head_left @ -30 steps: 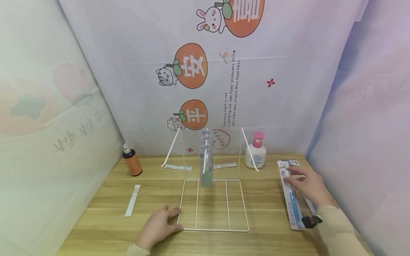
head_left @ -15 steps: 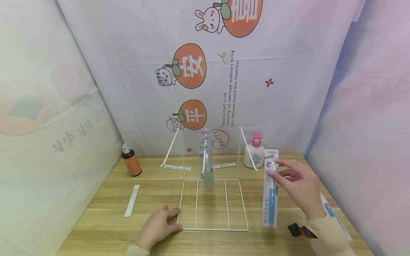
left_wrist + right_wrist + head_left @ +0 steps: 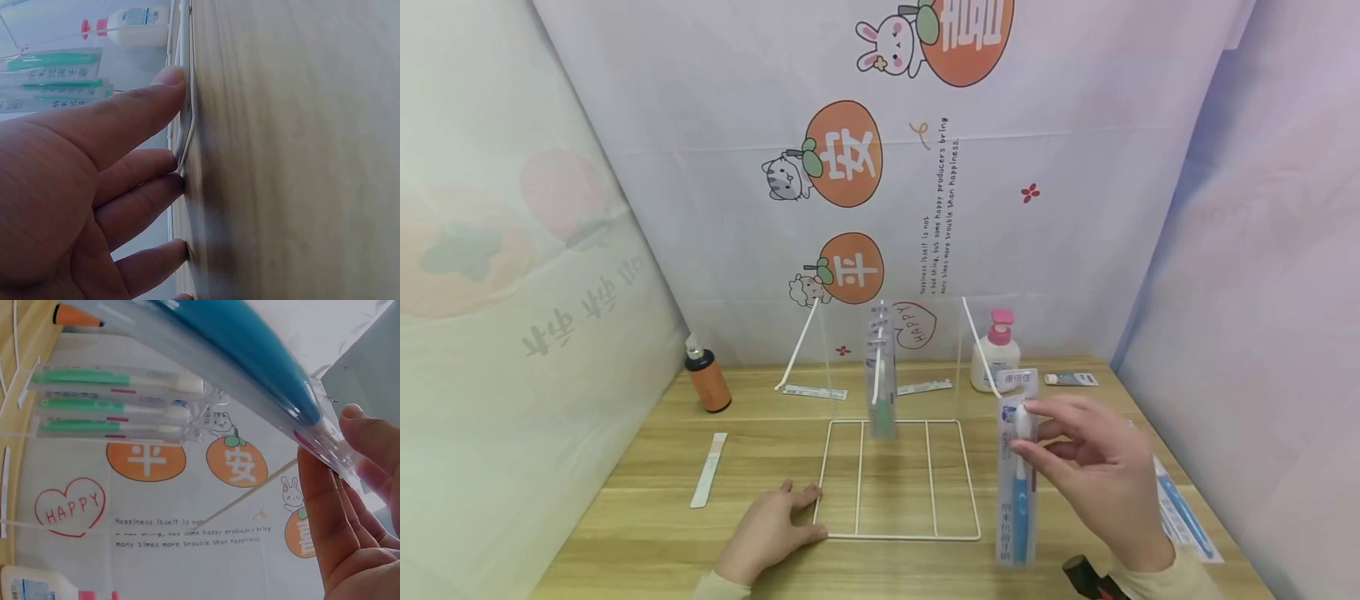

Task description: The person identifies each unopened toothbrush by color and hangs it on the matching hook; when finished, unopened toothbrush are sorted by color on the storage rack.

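While the left hand [image 3: 772, 530] lies flat on the table [image 3: 625, 500], fingers straight & a little spread, its fingertips [image 3: 172, 78] touch the near-left corner of the white wire rack [image 3: 898, 479]. The left wrist view shows the thumb tip against the wire & the other tips pressed to the wood.

The right hand [image 3: 1093, 475] is raised above the table, right of the rack, and pinches a blue toothbrush pack [image 3: 1017, 467] near its top btw. thumb & fingers; the other fingers are half curled. The pack hangs upright, lower end close to the table, just right of the rack's right edge; can't tell if it touches the wood. In the right wrist view the pack [image 3: 250, 375] crosses the frame at a slant w/ the fingers [image 3: 325, 512] behind it.

Green toothbrush packs [image 3: 880, 379] hang in a row from the rack's upright part, at the centre rear. In the right wrist view there are three of them [image 3: 119, 403].

Also on the table: orange spray bottle [image 3: 706, 379] at the far left, a pump bottle [image 3: 996, 354] w/ pink top at the far right, a small tube [image 3: 1070, 379] right of it, a flat strip [image 3: 710, 469] left of the rack, two more strips [image 3: 816, 392] behind it, and another blue pack [image 3: 1183, 517] lying flat beside the right wrist.
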